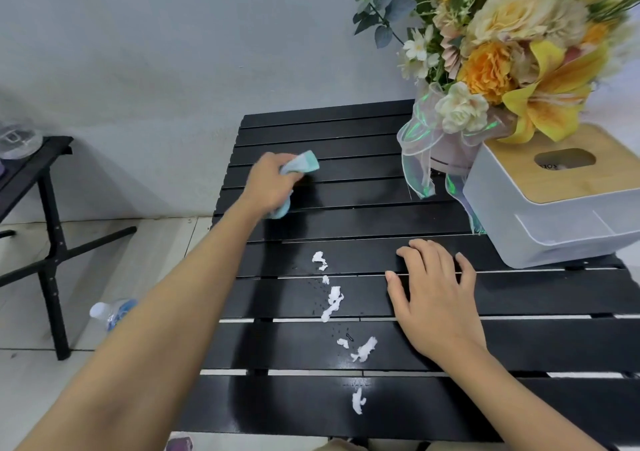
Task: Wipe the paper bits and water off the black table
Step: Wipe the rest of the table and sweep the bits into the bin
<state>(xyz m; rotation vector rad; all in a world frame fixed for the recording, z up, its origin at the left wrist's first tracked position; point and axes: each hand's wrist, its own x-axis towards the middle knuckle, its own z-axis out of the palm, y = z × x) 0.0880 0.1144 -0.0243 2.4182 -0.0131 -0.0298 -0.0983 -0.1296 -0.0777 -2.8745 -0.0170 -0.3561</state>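
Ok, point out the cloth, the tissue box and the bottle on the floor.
cloth (306, 163), head view, teal fold at its top end
tissue box (540, 184), head view, wooden lid
plastic bottle (116, 312), head view, blue label

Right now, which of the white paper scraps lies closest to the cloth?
The scrap at the far end of the trail, the end toward the cloth that the left hand grips; all the others lie further back toward the person.

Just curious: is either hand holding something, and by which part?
The left hand grips a bunched light-green cloth around its middle; the right hand lies flat on the black slatted table, holding nothing.
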